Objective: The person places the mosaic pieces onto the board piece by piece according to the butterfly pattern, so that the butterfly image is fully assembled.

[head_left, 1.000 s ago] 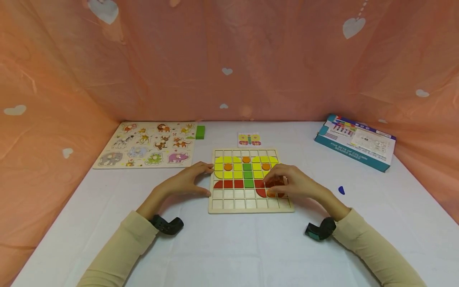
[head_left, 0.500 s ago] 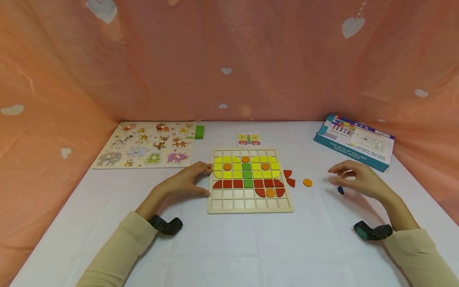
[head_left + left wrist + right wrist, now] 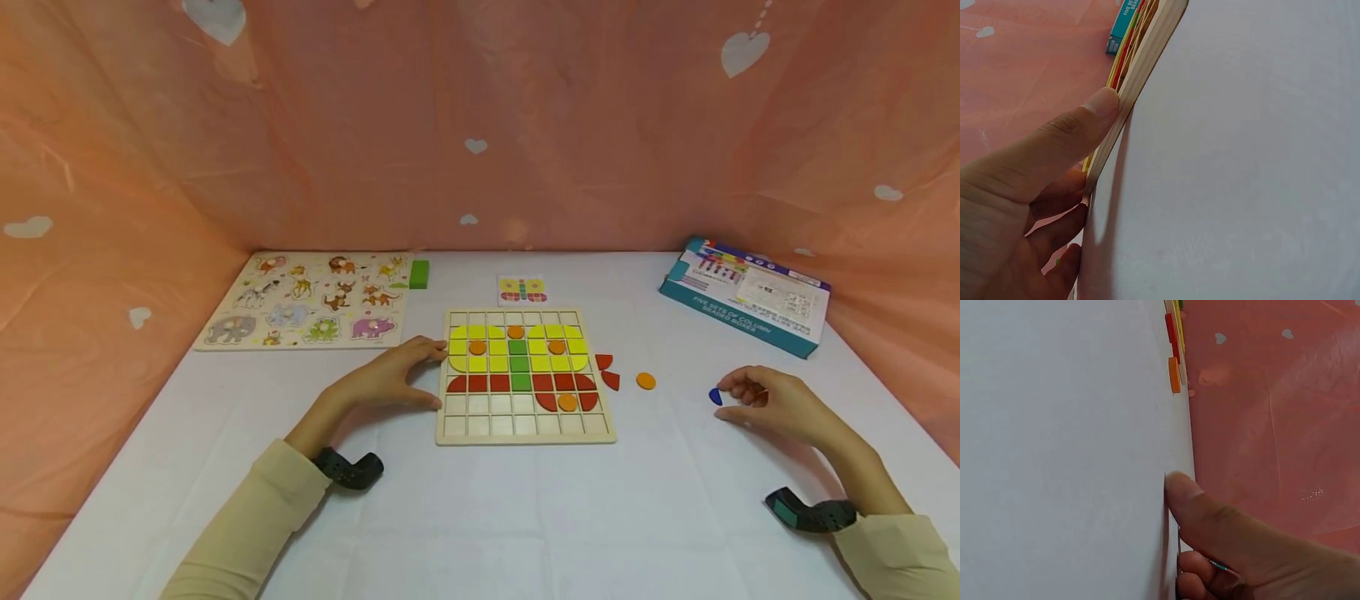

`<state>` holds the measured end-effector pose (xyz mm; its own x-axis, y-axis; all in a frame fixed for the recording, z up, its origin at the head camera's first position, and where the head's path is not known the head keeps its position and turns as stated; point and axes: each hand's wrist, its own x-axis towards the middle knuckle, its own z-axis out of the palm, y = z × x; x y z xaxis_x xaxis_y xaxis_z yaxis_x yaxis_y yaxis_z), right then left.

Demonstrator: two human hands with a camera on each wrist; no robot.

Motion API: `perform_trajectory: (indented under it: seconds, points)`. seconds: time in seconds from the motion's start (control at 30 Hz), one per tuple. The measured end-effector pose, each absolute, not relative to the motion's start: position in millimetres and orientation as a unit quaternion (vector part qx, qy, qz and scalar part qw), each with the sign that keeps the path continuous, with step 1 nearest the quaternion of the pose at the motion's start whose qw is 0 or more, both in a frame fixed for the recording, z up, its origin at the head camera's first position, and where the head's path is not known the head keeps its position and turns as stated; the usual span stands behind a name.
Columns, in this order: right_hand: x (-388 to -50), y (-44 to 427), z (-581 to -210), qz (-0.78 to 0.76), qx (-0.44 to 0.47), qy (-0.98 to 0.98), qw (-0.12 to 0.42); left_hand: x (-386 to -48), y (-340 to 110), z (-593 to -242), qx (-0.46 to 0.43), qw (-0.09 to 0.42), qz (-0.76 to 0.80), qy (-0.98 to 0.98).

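Note:
In the head view, my left hand rests at the left edge of a wooden grid board. In the left wrist view its thumb and fingers touch that edge. Yellow, red, green and orange pieces fill part of the board in a butterfly shape. My right hand is low over the table at the right. Its fingertips are at a small dark blue piece, with the thumb apart from the index finger. In the right wrist view the blue piece is hidden.
Two red quarter-round pieces and an orange disc lie right of the board. Behind it is a butterfly picture card. An animal puzzle board and green block stand back left, a teal box back right.
My right hand has moved from the board's right side out to the blue piece, uncovering the red pieces and orange disc. My left hand has stayed at the board's edge.

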<state>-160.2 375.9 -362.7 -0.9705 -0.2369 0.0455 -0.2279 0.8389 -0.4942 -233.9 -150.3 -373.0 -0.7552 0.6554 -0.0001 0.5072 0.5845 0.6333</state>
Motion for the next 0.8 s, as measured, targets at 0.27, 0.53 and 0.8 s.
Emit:
perform_trajectory:
  seconds: [0.27,0.53,0.8]
  points:
    - [-161.2,372.4,-369.0,-0.269,-0.118,0.956,-0.018,-232.6,-151.3,-370.8,0.326,0.118,0.310,0.885]
    - [-165.3,364.3,-373.3,-0.270,-0.147,0.950,-0.055,-233.0,-151.9,-373.2,0.324,0.120,0.304,0.888]
    - [-164.9,364.6,-366.4,-0.248,-0.122,0.961,-0.029,-232.5,-151.6,-373.5,0.329,0.112,0.299,0.889]
